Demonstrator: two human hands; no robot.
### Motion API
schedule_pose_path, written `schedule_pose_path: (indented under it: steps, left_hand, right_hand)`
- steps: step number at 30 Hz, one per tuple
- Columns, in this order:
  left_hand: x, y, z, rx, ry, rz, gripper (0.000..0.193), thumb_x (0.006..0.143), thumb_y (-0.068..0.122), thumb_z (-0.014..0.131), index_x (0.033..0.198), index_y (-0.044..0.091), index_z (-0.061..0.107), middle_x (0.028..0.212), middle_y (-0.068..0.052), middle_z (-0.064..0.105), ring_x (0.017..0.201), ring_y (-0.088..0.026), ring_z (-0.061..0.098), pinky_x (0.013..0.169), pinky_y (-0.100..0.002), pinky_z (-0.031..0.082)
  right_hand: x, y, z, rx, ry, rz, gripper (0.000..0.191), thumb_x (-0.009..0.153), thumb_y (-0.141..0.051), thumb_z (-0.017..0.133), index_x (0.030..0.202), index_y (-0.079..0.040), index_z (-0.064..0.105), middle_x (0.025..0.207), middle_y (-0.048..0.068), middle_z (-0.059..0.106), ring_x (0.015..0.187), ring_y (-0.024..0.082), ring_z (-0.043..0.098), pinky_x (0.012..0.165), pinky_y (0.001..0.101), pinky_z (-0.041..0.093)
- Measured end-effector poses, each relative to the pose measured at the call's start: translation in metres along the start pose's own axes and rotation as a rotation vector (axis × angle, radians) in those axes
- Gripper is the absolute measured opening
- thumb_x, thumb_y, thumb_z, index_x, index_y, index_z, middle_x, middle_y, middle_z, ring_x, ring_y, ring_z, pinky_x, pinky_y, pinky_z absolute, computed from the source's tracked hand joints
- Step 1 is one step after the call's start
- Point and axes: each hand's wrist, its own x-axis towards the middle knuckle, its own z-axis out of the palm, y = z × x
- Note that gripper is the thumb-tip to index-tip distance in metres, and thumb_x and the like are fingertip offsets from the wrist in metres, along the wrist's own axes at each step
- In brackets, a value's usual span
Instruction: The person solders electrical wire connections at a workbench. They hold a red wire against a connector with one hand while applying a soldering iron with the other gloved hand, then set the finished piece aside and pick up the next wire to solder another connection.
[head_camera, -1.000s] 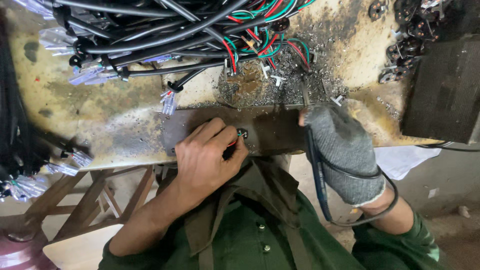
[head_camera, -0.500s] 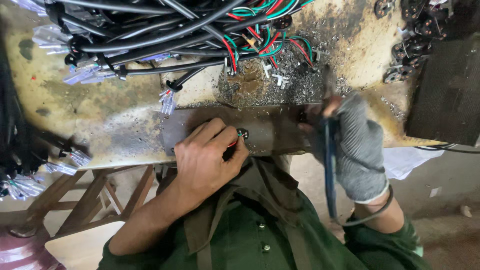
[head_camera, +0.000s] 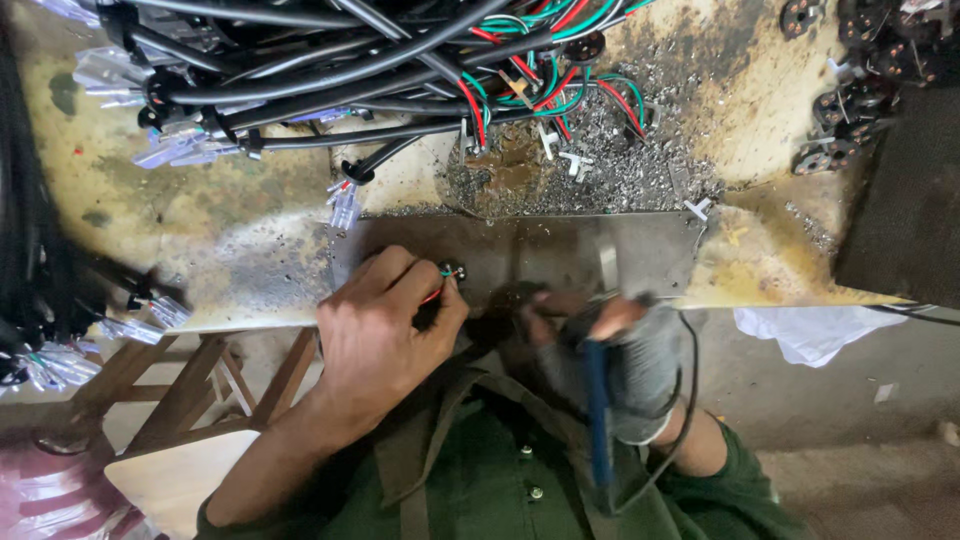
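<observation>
My bare left hand (head_camera: 385, 320) pinches a small round black part with red and green wires (head_camera: 450, 273) against a grey metal plate (head_camera: 560, 250) at the bench's near edge. My right hand (head_camera: 620, 350), in a grey glove with bare fingertips, grips a blue-handled soldering iron (head_camera: 598, 410). The iron's tip end points left toward the part and is blurred. Its black cord (head_camera: 685, 400) loops down past my wrist.
A tangle of black cables with red, green and white wires (head_camera: 400, 70) covers the far side of the stained bench (head_camera: 200, 230). Metal scraps (head_camera: 610, 165) lie behind the plate. Round black parts (head_camera: 850, 90) sit far right. A wooden stool (head_camera: 190, 400) stands below left.
My right hand has dropped from the plate's far right toward me and leftward, bringing the soldering iron close to the part. My left hand has stayed in place.
</observation>
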Motion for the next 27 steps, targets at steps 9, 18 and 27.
schedule_pose_path:
  steps: [9, 18, 27]
  left_hand:
    - [-0.002, -0.004, -0.001, 0.010, 0.020, -0.024, 0.019, 0.083, 0.013, 0.078, 0.074, 0.008, 0.062, 0.077, -0.007, 0.057, 0.066, -0.029, 0.062, 0.055, -0.041, 0.049]
    - [-0.003, -0.002, -0.003, 0.016, 0.010, -0.036, 0.016, 0.083, 0.014, 0.077, 0.077, 0.008, 0.064, 0.078, -0.007, 0.059, 0.068, -0.030, 0.063, 0.056, -0.042, 0.049]
    - [-0.003, -0.002, -0.005, 0.022, -0.010, -0.055, 0.016, 0.084, 0.015, 0.077, 0.076, 0.009, 0.065, 0.077, -0.007, 0.060, 0.067, -0.030, 0.063, 0.055, -0.042, 0.049]
  right_hand:
    - [-0.011, 0.009, 0.008, 0.495, -0.476, 0.704, 0.027, 0.095, -0.010, 0.068, 0.122, -0.003, 0.067, 0.110, 0.006, 0.071, 0.096, 0.017, 0.065, 0.085, 0.0257, 0.047]
    - [0.037, -0.010, 0.006, -0.359, 0.236, -0.210, 0.066, 0.101, -0.026, 0.085, 0.125, 0.015, 0.039, 0.107, 0.013, 0.052, 0.090, 0.031, 0.055, 0.094, 0.0403, 0.047]
    - [0.050, -0.016, -0.007, 0.001, 0.303, -0.028, 0.078, 0.101, -0.014, 0.085, 0.148, 0.008, 0.028, 0.106, 0.012, 0.048, 0.098, 0.026, 0.049, 0.097, 0.0375, 0.045]
